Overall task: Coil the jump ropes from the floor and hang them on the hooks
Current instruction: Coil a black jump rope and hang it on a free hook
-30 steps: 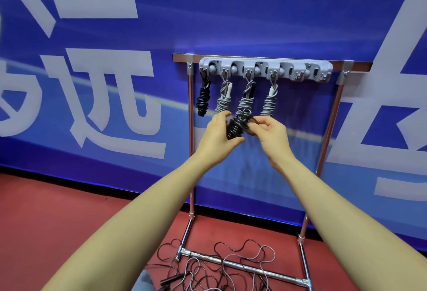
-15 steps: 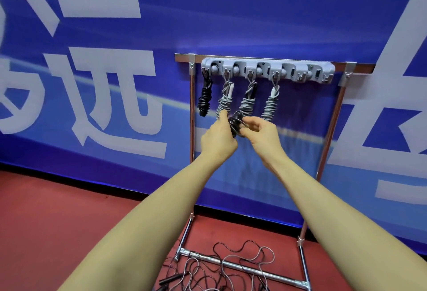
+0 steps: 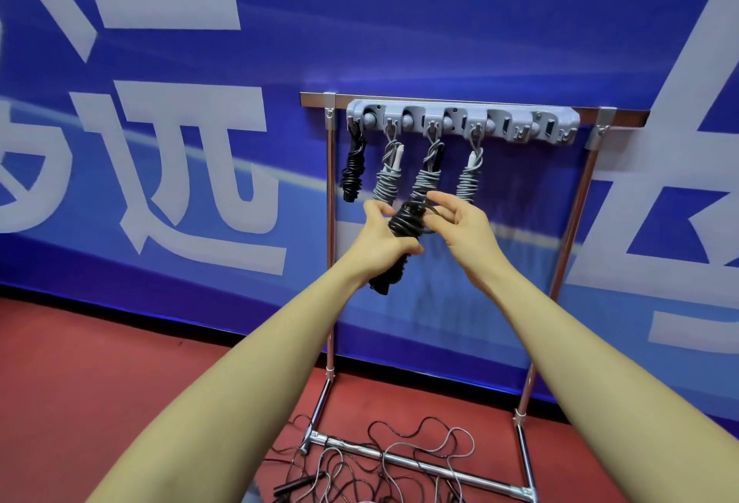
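- The left hand (image 3: 382, 238) is in the middle of the frame, with its fingers wrapped tight around a black coiled jump rope (image 3: 406, 220).
- The bottom end of that black rope sticks out below the left hand.
- The right hand (image 3: 460, 222) is just beside it, with its fingers spread and loosely curled, and the fingertips touch the top loops of the black rope.
- Both bare arms reach up from the bottom of the frame.
- Just above the hands is a grey hook rail (image 3: 462, 122) on a shiny metal rack (image 3: 576, 198).
- Four coiled ropes hang from the rail: a black hung rope (image 3: 352, 166) at the left, then three grey hung ropes (image 3: 387, 178) side by side.
- The hooks at the right end of the rail have nothing on them.
- The held rope is in front of the lower ends of the grey ropes.
- At the bottom of the frame, loose ropes (image 3: 384, 462), black and grey, lie tangled on the red floor (image 3: 80, 362) around the rack's bottom bar.
- Behind it all is a blue wall banner (image 3: 360, 22) with big white letters.
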A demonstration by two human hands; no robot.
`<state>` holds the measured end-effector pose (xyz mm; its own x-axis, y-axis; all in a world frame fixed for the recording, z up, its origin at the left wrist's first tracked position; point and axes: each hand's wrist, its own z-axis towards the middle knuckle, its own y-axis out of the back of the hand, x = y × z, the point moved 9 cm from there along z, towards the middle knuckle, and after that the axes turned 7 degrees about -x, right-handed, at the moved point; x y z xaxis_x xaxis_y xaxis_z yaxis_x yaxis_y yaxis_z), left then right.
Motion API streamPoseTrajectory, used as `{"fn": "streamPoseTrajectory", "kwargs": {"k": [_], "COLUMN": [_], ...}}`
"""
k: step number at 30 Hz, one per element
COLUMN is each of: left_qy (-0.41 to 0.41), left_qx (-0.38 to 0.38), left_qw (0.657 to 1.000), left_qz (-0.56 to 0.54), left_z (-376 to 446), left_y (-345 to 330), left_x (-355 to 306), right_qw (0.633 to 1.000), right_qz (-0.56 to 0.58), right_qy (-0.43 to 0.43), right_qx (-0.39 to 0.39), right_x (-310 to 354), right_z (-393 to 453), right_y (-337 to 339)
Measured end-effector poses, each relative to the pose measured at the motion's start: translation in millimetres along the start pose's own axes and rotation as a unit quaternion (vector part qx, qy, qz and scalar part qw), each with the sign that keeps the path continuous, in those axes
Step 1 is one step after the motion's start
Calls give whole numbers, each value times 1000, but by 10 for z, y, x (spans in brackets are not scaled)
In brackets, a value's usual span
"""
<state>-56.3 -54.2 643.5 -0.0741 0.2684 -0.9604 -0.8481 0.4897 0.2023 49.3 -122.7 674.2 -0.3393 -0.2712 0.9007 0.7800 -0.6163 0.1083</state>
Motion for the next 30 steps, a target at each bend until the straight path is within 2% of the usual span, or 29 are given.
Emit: {"fn": "streamPoseTrajectory", "kwargs": {"k": [3, 5, 7, 10, 15, 23, 26, 30], "left_qy": [-32, -70, -120, -196, -173, -204, -203, -151], "left_qx": [-9, -56, -121, -155, -191, -181, -172, -147], "left_qw": [997, 986, 954, 901, 873, 896, 922, 964], "left_qz": [69, 138, 247, 355, 415, 351, 282, 161], "left_z": [18, 7, -40, -140, -63, -105, -110, -122], "left_y": [18, 83, 139, 12, 84, 112, 119, 98], "left_x": [-38, -100, -182, -268, -321, -317, -328, -256], "right_qw": [1000, 1000, 999, 999, 1000, 995, 996, 992], "right_qz": [-5, 6, 16, 37, 26, -41, -28, -75], "right_qy": [-12, -26, -36, -19, 11, 68, 55, 92], "right_qx": [-2, -16, -25, -33, -7, 59, 66, 52], "right_x": [-66, -90, -92, -13, 72, 126, 96, 148], "right_z": [9, 7, 5, 15, -31, -110, -93, -53], "right_y": [14, 39, 35, -3, -78, -155, -143, -43]}}
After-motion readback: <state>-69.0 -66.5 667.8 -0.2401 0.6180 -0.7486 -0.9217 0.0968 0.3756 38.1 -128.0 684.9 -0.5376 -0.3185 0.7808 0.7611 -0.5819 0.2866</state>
